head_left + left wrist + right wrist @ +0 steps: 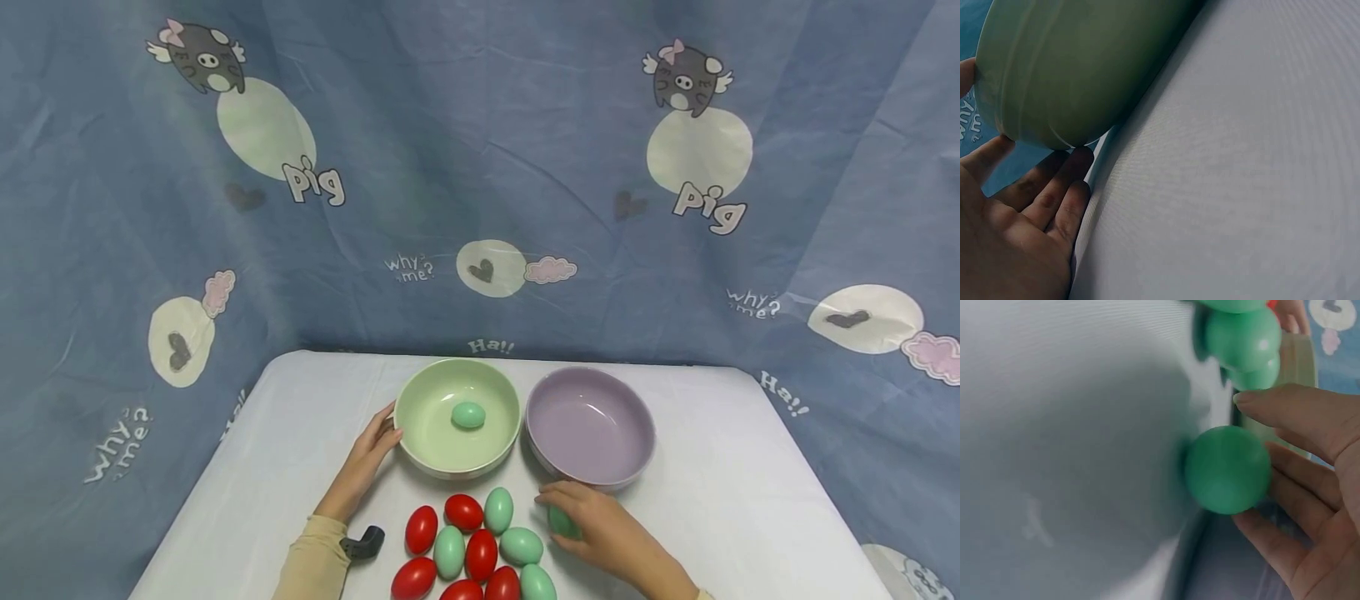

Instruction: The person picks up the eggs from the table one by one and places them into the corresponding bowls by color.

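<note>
Head view: L hand (369, 454) rests w/ straight fingers against green bowl (457, 417), apparently steadying it; one green egg (468, 414) inside. R hand (600, 533) grip curls round a green egg (1229, 469) on counter (285, 433), beside egg cluster (472, 550), just below purple bowl (590, 425).

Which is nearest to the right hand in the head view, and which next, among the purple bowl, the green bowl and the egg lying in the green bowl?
From the right hand, which holds a green egg:
1. Purple bowl, just beyond the fingertips.
2. Green bowl, farther off to the left.
3. Egg in the green bowl, at its middle; its gap from the bowl's near rim is small, so ranks 2 and 3 are close.
</note>
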`<state>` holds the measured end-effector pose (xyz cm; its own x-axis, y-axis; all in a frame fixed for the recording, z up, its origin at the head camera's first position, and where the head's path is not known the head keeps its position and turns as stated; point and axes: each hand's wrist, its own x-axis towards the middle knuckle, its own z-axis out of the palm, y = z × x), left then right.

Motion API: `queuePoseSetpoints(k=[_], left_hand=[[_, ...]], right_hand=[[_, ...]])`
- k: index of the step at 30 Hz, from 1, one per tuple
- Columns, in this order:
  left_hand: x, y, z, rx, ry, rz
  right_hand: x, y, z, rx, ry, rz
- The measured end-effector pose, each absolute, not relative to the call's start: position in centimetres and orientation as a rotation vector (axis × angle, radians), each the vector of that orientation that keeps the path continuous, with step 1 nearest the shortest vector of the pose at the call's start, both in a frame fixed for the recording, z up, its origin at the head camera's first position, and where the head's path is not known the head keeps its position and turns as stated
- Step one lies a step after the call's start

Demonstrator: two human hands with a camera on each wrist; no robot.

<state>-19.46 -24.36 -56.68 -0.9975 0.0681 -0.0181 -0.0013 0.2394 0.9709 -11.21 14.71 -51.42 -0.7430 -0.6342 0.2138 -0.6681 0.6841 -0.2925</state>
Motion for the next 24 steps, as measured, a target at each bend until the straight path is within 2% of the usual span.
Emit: queuePoseSetpoints(k=[24], left_hand=[[-19.4,-24.4,-56.6,0.091,2.404,1.914]], right_hand=[[-9.7,17.1,-53.6,1.068,-2.729,0.803]])
